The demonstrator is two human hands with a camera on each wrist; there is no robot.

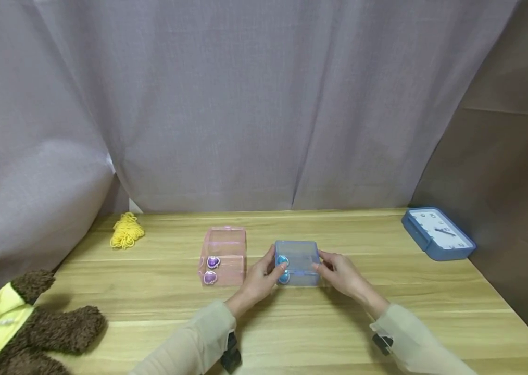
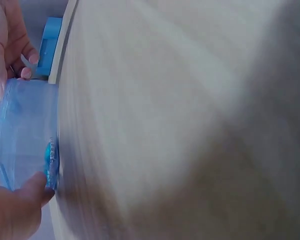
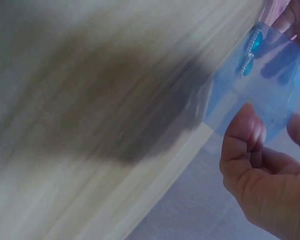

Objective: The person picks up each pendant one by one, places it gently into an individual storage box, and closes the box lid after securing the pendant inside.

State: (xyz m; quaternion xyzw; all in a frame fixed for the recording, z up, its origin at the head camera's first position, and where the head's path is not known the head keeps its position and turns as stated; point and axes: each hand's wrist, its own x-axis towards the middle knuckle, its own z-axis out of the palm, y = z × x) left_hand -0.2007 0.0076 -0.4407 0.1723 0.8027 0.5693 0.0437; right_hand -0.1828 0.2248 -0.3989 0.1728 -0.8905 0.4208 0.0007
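Both of my hands hold a clear blue plastic box (image 1: 302, 257) by its two sides, over the middle of the table. My left hand (image 1: 259, 280) grips the left side, thumb across the front corner. On the right side, my right hand (image 1: 346, 274) has its thumb at the front and its fingers along the side. Through the blue wall, turquoise gem shapes with beaded edges (image 3: 257, 42) show near the left end. To the left lies a clear pink plastic box (image 1: 229, 265), with purple heart gem shapes (image 1: 213, 262) showing at its left side.
A bundle of yellow cord (image 1: 126, 230) lies at the back left. A brown plush toy (image 1: 62, 328) in a yellow garment is at the front left. On the right edge sits a blue clock (image 1: 442, 232). Grey curtain (image 1: 264, 104) hangs behind the wooden table (image 1: 311, 333).
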